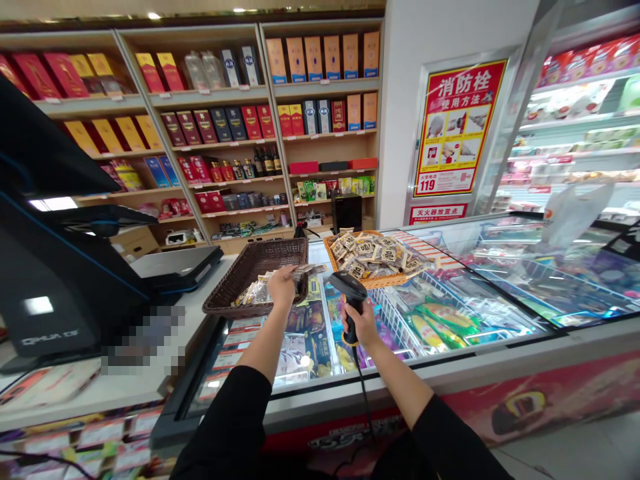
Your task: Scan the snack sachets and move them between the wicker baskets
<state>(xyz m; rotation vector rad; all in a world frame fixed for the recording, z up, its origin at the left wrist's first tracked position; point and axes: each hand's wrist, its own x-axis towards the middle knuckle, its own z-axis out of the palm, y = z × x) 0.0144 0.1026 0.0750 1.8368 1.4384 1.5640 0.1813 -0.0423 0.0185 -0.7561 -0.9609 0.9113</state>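
Observation:
My left hand [283,287] is over the right side of a dark brown wicker basket [225,283]. Its fingers are closed on a small snack packet [311,269], which sticks out to the right toward the scanner. More snack packets [256,292] lie in the brown basket below that hand. My right hand [364,321] is wrapped round the grip of a black barcode scanner [350,287], and a cable hangs from it. Just behind the scanner, an orange wicker basket [380,283] holds a heap of similar packets [375,250].
Both baskets rest on a glass-topped chest freezer [425,320] with bagged goods inside. At left stand a till screen [60,267] and a weighing scale [173,261]. A plastic bag [575,213] sits at the right. Shelves of boxes [225,127] line the back wall.

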